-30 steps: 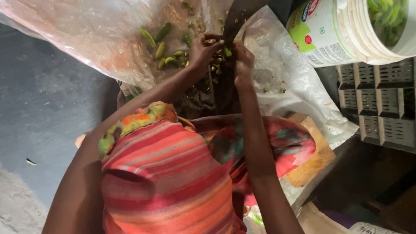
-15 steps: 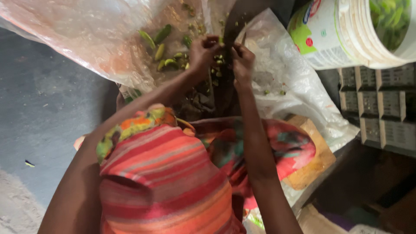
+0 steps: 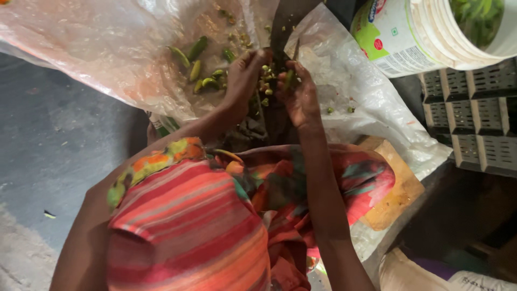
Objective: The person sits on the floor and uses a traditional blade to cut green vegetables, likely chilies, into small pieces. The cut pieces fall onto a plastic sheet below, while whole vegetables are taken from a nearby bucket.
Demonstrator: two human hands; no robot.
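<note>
Over a clear plastic sheet (image 3: pixel 107 48), near the top middle of the view: left hand (image 3: pixel 245 78) and right hand (image 3: pixel 299 97) close together, almost touching. Right hand pinching a small green pod (image 3: pixel 290 78) between thumb and fingers, long axis roughly upright in the view, tip pointing away from the body. Left hand curled, fingertips bent toward the same pod; whether gripping anything cannot be told. Between and below the hands, small cut green pieces (image 3: pixel 265 86). Left of the left hand, whole green pods (image 3: pixel 196 70) lying on the sheet, mostly slanted. At upper right, a white plastic bucket (image 3: pixel 409 37) holding more green pods. Below it, a grey slotted crate (image 3: pixel 474 118).
</note>
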